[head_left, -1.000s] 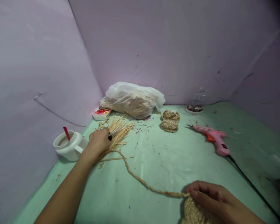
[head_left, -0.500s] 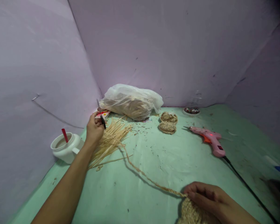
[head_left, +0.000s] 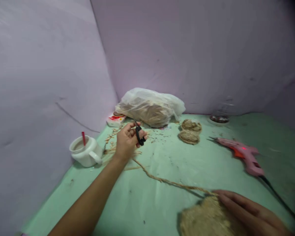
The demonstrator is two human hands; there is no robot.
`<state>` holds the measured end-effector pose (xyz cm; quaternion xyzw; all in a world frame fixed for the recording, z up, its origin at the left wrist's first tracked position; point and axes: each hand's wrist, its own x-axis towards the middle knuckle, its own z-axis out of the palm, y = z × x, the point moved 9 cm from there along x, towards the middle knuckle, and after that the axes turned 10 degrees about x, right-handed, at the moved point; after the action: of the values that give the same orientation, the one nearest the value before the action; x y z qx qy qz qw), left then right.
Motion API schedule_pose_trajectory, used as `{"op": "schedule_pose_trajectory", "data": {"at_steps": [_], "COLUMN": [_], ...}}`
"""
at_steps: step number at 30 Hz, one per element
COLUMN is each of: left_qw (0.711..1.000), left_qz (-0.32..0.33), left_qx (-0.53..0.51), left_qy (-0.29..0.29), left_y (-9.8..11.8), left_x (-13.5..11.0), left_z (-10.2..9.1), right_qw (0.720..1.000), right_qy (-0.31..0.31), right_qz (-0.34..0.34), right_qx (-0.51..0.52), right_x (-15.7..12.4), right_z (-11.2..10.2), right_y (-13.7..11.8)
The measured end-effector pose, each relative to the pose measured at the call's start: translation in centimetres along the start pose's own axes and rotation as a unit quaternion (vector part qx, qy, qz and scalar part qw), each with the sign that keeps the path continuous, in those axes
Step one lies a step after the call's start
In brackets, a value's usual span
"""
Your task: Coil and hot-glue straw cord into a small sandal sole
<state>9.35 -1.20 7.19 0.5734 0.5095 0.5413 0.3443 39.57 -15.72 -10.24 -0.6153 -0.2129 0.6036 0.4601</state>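
Note:
My left hand [head_left: 127, 139] is closed on a small pair of scissors [head_left: 140, 135] with black handles; it is above the straw strips [head_left: 110, 157] and hides part of them. At the lower right, my right hand [head_left: 250, 209] pinches a twisted straw cord [head_left: 172, 182] where it meets a coiled, woven straw piece [head_left: 204, 219]. The woven piece is cut off by the bottom edge of the view and blurred. From the right hand the cord runs across the table to the strips under my left hand.
A white pot [head_left: 86, 150] with a red stick stands at left. Behind lie a plastic bag of brown material [head_left: 149, 106], a red-and-white box [head_left: 115, 120] and two joined straw coils [head_left: 190, 131]. A pink glue gun [head_left: 243, 154] with a black cable lies at right, near a clear container [head_left: 220, 118].
My left hand has moved right and nearer with the scissors, away from the box. The whole view has shifted to the left. My right hand still pinches the cord at the woven piece.

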Motion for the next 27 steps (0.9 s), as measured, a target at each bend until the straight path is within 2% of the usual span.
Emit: {"op": "schedule_pose_trajectory", "data": {"at_steps": [1,3,5,6,8,10,11,13,15,18,22,27], "left_qw": [0.999,0.993,0.976,0.955,0.920,0.873,0.840,0.792,0.777,0.780,0.774,0.774], "left_qz": [-0.014,-0.035,-0.008,0.009,0.043,0.037,0.024,0.020,0.018,0.022,0.020,0.000], "left_qx": [-0.013,0.029,0.096,0.135,0.219,0.315,0.347,0.377,0.394,0.395,0.337,0.303], "left_qy": [-0.031,-0.106,-0.196,-0.266,-0.324,-0.371,-0.417,-0.479,-0.490,-0.484,-0.536,-0.556], "left_y": [0.4,1.3,2.2,2.3,2.2,1.0,0.2,-0.8,-1.2,-1.1,0.1,0.7], "left_x": [-1.3,-3.9,-6.0,-7.3,-8.9,-10.3,-11.1,-12.4,-12.7,-12.3,-12.9,-13.5], "left_z": [1.1,2.7,3.9,4.8,5.2,5.5,5.9,6.7,7.1,7.7,9.8,11.8], "right_qw": [1.000,0.999,0.997,0.996,0.994,0.991,0.990,0.989,0.989,0.989,0.989,0.988], "right_qy": [0.006,-0.021,-0.035,-0.031,-0.015,-0.007,-0.009,-0.010,-0.009,-0.013,-0.022,-0.045], "right_qz": [-0.019,-0.038,-0.064,-0.073,-0.098,-0.120,-0.127,-0.135,-0.133,-0.121,-0.117,-0.110], "right_qx": [0.009,0.011,0.033,0.044,0.055,0.058,0.058,0.062,0.070,0.086,0.090,0.099], "right_x": [-0.6,-1.6,-2.0,-2.0,-2.1,-2.3,-2.5,-2.7,-2.8,-2.8,-2.9,-3.3], "right_z": [0.2,1.5,2.3,2.4,2.1,1.8,1.7,1.6,1.6,1.8,2.2,3.2], "right_y": [-0.9,-2.3,-3.5,-3.8,-4.4,-4.9,-5.1,-5.4,-5.4,-5.2,-5.1,-4.6]}}
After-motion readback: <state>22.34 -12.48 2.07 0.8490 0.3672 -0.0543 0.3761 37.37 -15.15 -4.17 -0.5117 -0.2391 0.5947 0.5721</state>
